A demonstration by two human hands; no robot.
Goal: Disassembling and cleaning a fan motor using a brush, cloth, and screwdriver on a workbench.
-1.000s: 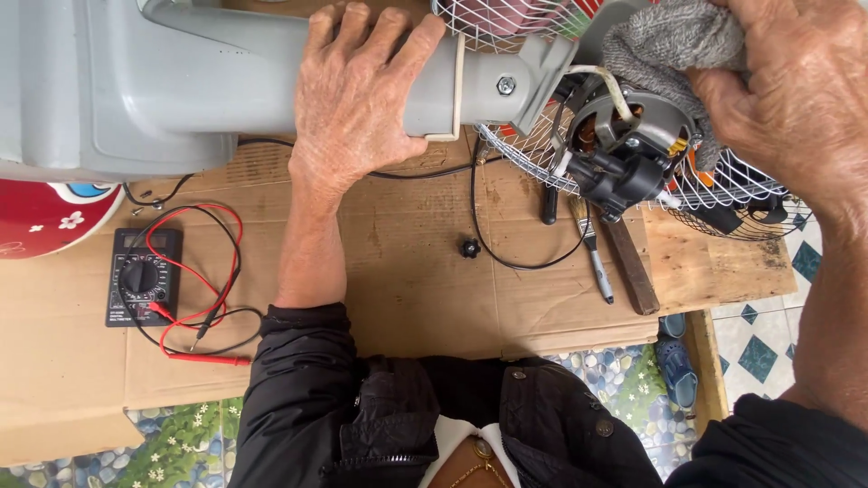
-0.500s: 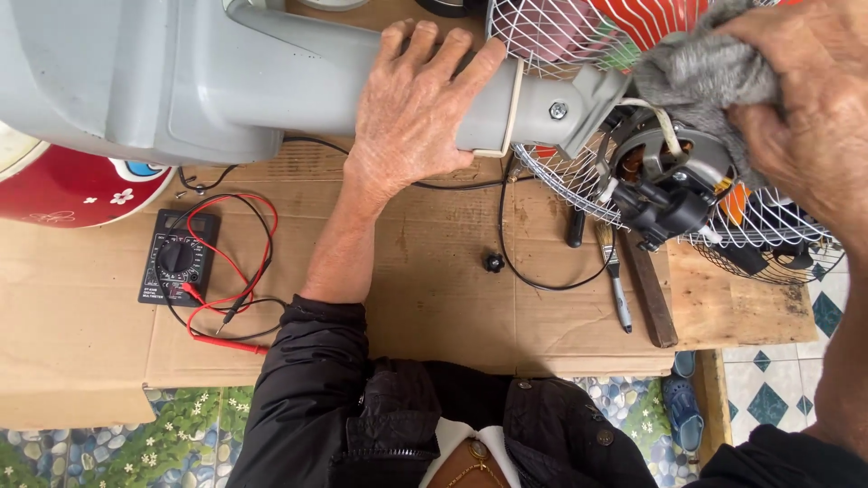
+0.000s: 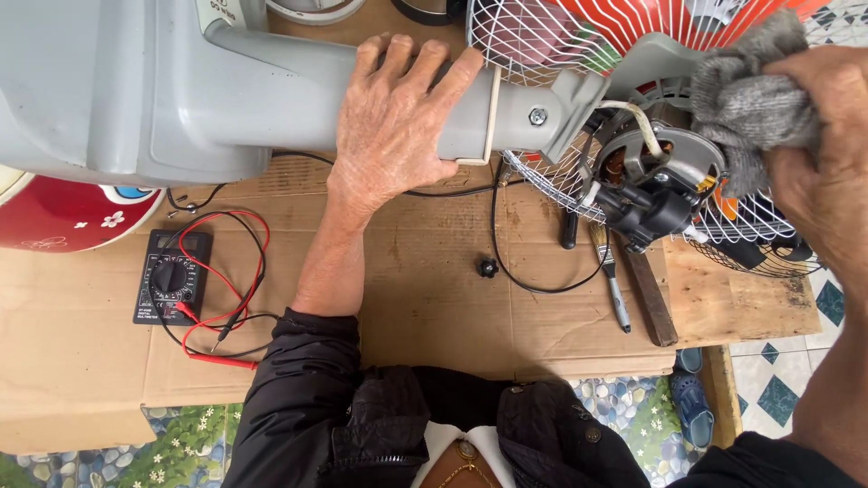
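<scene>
While the grey fan body [image 3: 136,90] is lying on its side across the cardboard-covered table [image 3: 434,298], the left hand [image 3: 393,126] is resting palm-down on the fan's grey neck [image 3: 298,90], fingers spread and curling over the top of it — pressing on it rather than closing around it. Just to the right of that hand, the white wire guard [image 3: 542,36] is sitting in front of the orange blades [image 3: 669,23], and below them the bare motor [image 3: 651,176] is showing, with its black rear part sticking out toward the person. The right hand [image 3: 827,172] is bunching a grey cloth [image 3: 746,99] in a closed grip and pressing it against the motor's upper right side. Below and to the left of the left hand, a black multimeter [image 3: 170,276] is lying with its red and black leads [image 3: 231,298] looping around it. Below the motor, between the two hands, a small brush [image 3: 615,289] and a dark wooden-handled tool [image 3: 653,303] are lying side by side, and a small black knob [image 3: 488,267] is sitting alone on the cardboard beneath the left hand's wrist.
</scene>
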